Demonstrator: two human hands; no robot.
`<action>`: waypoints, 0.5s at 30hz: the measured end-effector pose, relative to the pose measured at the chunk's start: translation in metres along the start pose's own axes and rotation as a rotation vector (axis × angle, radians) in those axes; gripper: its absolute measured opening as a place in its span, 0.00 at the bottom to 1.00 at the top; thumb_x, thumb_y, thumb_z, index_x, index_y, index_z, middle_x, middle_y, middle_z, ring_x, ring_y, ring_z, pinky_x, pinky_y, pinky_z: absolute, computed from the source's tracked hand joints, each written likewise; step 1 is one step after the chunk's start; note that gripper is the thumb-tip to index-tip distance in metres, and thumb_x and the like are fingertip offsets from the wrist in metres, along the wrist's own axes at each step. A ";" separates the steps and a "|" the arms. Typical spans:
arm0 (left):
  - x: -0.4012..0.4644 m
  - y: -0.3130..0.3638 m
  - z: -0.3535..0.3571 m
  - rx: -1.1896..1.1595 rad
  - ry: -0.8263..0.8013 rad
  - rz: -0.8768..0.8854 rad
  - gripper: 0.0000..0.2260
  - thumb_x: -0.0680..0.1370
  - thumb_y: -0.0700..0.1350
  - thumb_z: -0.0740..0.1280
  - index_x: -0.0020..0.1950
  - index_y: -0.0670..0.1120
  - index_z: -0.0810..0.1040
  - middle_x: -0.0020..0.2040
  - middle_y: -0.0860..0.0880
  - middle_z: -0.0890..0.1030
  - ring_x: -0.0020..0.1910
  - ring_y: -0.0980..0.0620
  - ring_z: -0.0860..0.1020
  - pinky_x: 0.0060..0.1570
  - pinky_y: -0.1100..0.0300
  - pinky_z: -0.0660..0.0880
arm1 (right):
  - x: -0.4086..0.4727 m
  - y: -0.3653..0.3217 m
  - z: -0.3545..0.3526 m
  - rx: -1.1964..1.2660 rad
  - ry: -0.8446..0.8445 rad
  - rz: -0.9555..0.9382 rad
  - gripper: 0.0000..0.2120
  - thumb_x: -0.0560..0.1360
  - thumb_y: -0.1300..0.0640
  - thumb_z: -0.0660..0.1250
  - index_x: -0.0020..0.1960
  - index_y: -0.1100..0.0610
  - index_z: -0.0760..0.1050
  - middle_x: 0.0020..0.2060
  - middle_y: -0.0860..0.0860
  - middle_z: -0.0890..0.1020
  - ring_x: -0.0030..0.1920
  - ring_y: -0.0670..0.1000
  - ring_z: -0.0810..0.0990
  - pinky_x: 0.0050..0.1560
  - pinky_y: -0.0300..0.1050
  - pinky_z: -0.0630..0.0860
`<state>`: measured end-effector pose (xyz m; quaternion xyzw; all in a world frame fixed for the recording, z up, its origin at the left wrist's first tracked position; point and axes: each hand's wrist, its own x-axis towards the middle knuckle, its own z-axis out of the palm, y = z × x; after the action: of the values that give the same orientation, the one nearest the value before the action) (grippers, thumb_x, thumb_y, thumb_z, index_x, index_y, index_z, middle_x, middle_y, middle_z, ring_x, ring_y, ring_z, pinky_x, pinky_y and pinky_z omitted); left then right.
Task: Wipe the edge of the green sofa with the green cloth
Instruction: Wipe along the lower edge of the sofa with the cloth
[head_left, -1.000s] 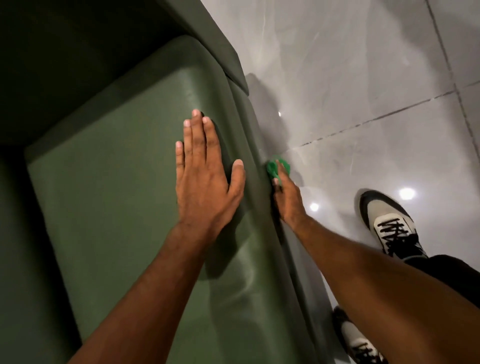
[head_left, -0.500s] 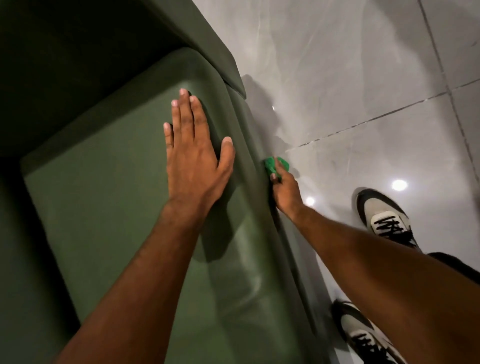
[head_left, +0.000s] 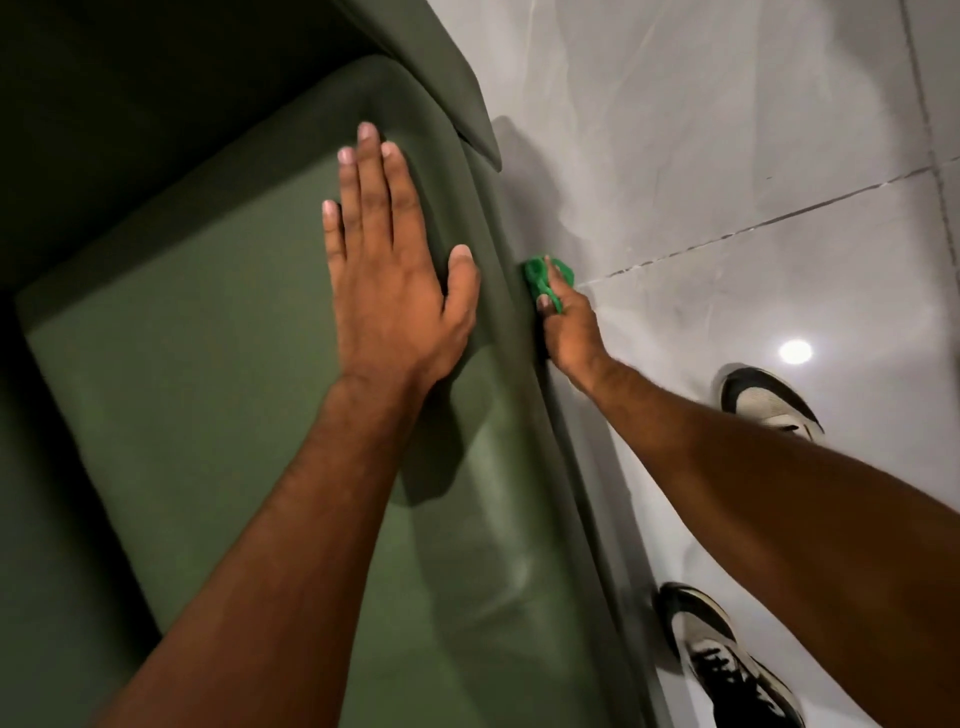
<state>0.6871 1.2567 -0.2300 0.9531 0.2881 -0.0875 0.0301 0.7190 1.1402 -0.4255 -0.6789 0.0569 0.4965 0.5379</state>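
Cloth on the sofa edge

Right hand (head_left: 569, 332) fingers clench the green cloth (head_left: 545, 278), pressing it to the outer side edge of the green sofa (head_left: 208, 364). Left hand (head_left: 389, 280) lies flat, fingers released, on the seat cushion beside that edge.

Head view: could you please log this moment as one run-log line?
left hand: flat on sofa seat | right hand: pressing green cloth on sofa's outer edge | step: wiping underway
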 end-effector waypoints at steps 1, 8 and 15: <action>0.001 0.001 0.000 0.013 -0.005 -0.007 0.36 0.79 0.53 0.56 0.81 0.37 0.47 0.82 0.40 0.47 0.81 0.43 0.45 0.79 0.45 0.44 | -0.004 0.002 0.000 -0.030 0.003 0.025 0.25 0.81 0.65 0.56 0.76 0.53 0.61 0.74 0.59 0.67 0.72 0.59 0.68 0.76 0.49 0.62; -0.044 0.021 -0.009 -0.107 -0.093 -0.171 0.31 0.82 0.53 0.55 0.81 0.41 0.49 0.82 0.43 0.47 0.81 0.44 0.46 0.79 0.47 0.48 | -0.064 0.015 -0.077 -0.510 -0.369 0.205 0.27 0.75 0.73 0.61 0.72 0.59 0.69 0.57 0.55 0.79 0.54 0.55 0.79 0.55 0.43 0.77; -0.202 0.052 -0.034 -0.358 -0.337 -0.498 0.31 0.81 0.49 0.60 0.82 0.44 0.52 0.83 0.48 0.48 0.81 0.48 0.49 0.77 0.49 0.56 | -0.144 -0.055 -0.152 -0.358 -0.372 0.309 0.09 0.80 0.66 0.61 0.59 0.64 0.74 0.51 0.62 0.80 0.50 0.60 0.81 0.50 0.58 0.81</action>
<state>0.5554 1.1068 -0.1591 0.8053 0.5137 -0.1962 0.2216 0.7744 0.9776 -0.2935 -0.6434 -0.0285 0.6905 0.3291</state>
